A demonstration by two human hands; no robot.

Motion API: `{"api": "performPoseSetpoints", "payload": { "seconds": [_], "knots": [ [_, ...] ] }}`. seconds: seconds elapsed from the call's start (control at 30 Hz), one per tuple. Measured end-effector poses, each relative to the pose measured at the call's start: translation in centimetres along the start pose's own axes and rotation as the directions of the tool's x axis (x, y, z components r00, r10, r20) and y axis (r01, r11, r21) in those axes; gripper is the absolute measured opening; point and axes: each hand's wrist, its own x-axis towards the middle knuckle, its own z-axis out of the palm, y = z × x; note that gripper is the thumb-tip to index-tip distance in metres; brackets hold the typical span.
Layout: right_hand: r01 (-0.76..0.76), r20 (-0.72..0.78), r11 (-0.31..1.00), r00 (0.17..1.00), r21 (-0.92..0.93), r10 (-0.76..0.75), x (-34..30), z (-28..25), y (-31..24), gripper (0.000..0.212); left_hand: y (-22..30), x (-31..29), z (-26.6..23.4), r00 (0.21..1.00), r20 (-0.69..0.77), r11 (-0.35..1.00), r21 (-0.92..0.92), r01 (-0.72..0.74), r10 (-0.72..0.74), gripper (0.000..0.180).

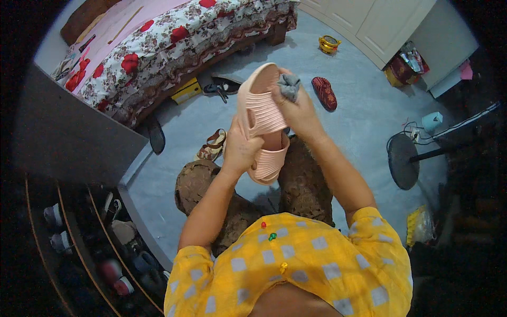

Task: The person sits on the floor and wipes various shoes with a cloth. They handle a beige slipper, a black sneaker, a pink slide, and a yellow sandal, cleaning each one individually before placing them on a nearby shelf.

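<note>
A pair of pale pink slippers with ribbed straps is held up in front of my knees. The upper slipper [265, 112] stands with its toe end away from me, and the lower slipper [270, 158] hangs just beneath it. My left hand [242, 148] is closed around them, its thumb across the place where the two meet. At the far right side of the upper slipper, my right hand [300, 113] is closed on a bunched grey cloth [289, 86]. The cloth sits close against the slipper's edge; whether those fingers also grip the slipper is hidden.
A brown sandal [212, 145] and a red patterned slipper [324, 94] lie on the grey floor. Beyond is a bed with a flowered cover [158, 47], dark shoes [224, 87] below it. A shoe rack [79, 245] stands left; a round black base [404, 161] stands right.
</note>
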Motion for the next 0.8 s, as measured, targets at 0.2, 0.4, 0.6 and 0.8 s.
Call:
{"api": "performPoseSetpoints", "payload": {
  "seconds": [0.2, 0.4, 0.6, 0.8],
  "knots": [
    [0.317, 0.033, 0.82, 0.938, -0.476, -0.344, -1.8, 1.9, -3.2, 0.062, 1.0, -0.1, 0.4, 0.997, -0.023, 0.997, -0.026, 0.076, -0.077, 0.049],
    [0.518, 0.408, 0.592, 0.854, -0.618, -0.322, -5.8, 3.8, -5.3, 0.077, -1.9, -1.4, -0.5, 0.943, 0.121, 0.788, 0.521, -0.327, 0.311, 0.048],
    [0.541, 0.317, 0.444, 0.816, -0.714, -0.484, -3.6, 2.5, -2.8, 0.074, -1.1, -0.9, 0.8, 0.986, 0.1, 0.989, 0.061, -0.137, 0.13, 0.046],
    [0.326, -0.023, 0.853, 0.93, -0.408, -0.367, -2.2, -1.3, -1.7, 0.056, 0.0, -0.1, 0.2, 0.996, 0.042, 0.991, 0.111, 0.075, -0.081, 0.043]
  ]
}}
